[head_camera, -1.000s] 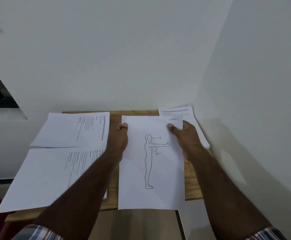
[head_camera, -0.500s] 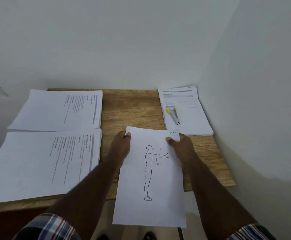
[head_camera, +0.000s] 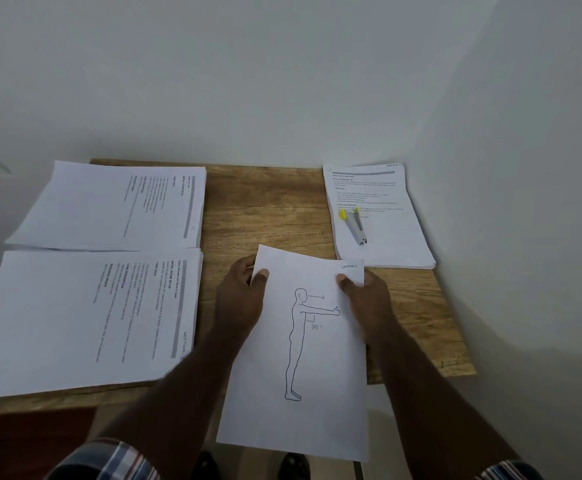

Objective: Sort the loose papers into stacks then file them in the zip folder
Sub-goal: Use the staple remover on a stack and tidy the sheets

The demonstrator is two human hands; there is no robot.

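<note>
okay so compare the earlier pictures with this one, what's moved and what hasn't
The camera tipped down, bringing the whole wooden table and the two pens on the right stack into view. The figure-drawing sheet came nearer the table's front edge, overhanging it. Unchanged: the left hand and right hand pinch its top corners; the far-left stack and near-left stack lie as before.

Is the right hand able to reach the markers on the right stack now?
Probably not yet: the right hand grips the figure sheet. The markers lie unobstructed just beyond.
</note>
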